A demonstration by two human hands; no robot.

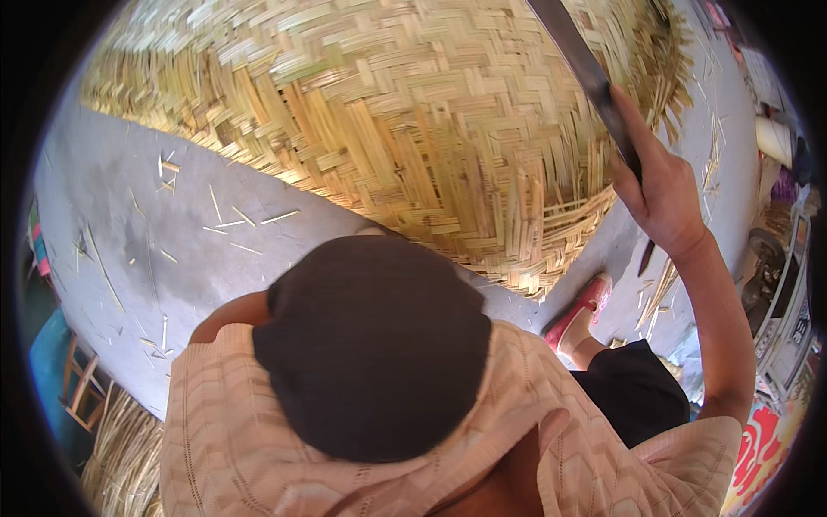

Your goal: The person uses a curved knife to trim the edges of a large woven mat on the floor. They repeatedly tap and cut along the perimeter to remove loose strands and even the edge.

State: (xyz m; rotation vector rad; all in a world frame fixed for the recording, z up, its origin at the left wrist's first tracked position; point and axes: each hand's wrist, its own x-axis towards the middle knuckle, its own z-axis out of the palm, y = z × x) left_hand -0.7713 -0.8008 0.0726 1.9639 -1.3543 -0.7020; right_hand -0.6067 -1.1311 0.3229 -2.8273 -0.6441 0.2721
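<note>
Woven bamboo basket (388,112) fills the top of the frame; my right hand (659,194) has its fingers clamped on a long blade (581,65) at upper right. Can't see my left hand.

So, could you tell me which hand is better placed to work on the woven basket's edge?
Probably the right hand: it grips the long blade raised beside the woven basket. The left hand is out of view.

- The big woven bamboo basket (413,103) is straw-yellow in a herringbone plait.
- My short-sleeved shirt (258,431) is peach with pale zigzags.
- My slip-on shoe (581,310) is red.
- The concrete floor (172,250) is grey.
</note>
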